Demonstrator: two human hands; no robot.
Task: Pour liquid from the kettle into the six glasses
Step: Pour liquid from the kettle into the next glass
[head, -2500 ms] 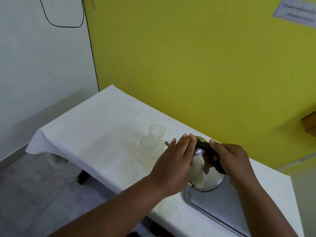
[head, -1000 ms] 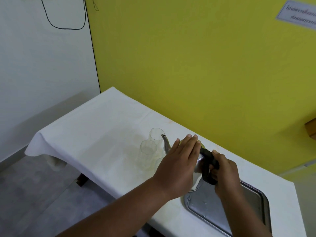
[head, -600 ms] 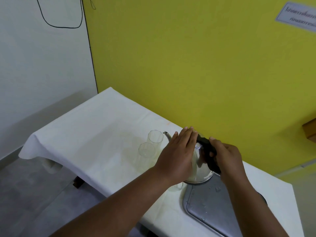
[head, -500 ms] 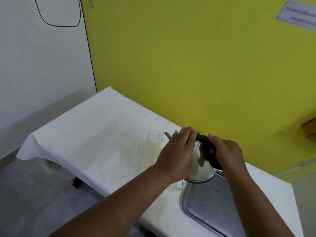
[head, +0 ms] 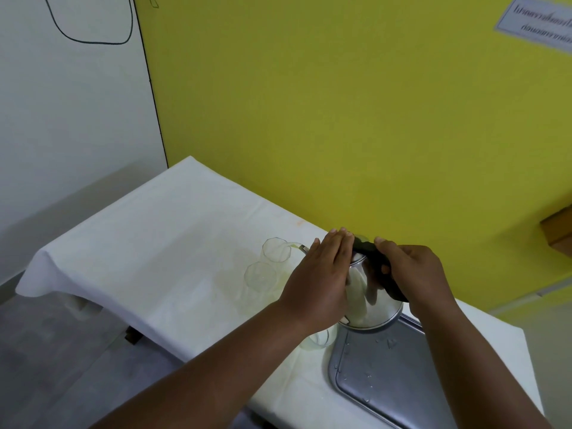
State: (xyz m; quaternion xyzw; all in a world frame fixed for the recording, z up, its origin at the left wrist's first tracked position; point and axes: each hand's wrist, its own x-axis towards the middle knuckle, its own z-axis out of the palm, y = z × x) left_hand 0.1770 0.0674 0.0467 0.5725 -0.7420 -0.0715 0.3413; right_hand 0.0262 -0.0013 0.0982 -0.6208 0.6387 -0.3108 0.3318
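Note:
A steel kettle point(head: 371, 292) with a black handle is tilted to the left above the white table. My right hand point(head: 411, 270) grips the handle. My left hand point(head: 322, 280) lies flat over the kettle's lid and near side. A pale yellowish stream runs from the spout point(head: 303, 249) into the far clear glass point(head: 275, 250). A second glass point(head: 260, 275) stands just in front of it. A third glass point(head: 318, 339) shows below my left wrist. Any other glasses are hidden behind my left hand.
A steel tray point(head: 383, 376) with water drops lies on the table's right end, under the kettle's base. The white tablecloth point(head: 148, 243) shows faint yellowish stains around the glasses. A yellow wall stands right behind the table. A wooden shelf corner point(head: 560, 230) juts out at the right.
The kettle has tipped further to the left and liquid now streams from the spout into the far glass. Both hands keep their places on the kettle.

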